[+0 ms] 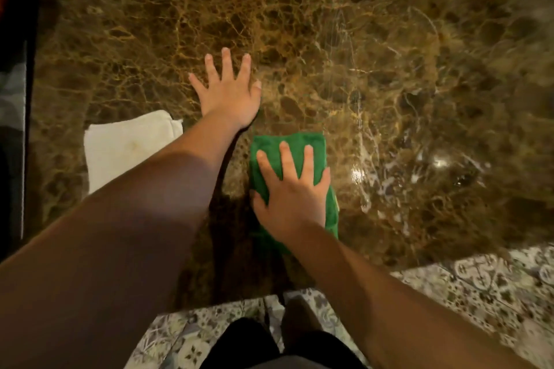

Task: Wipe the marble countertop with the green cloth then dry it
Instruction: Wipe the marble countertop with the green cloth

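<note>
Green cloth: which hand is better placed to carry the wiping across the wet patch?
Right. The right hand already presses flat on the green cloth, and the wet streaks lie just to its right. The left hand is spread on bare countertop, farther from them.

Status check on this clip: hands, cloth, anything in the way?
Right hand flat on folded green cloth, pressing it to brown marble countertop. Left hand open, braced on marble. Folded white towel left, clear.

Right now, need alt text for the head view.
The right hand presses a folded green cloth flat on a brown marble countertop. The left hand rests spread on the stone; a white towel lies left.
</note>
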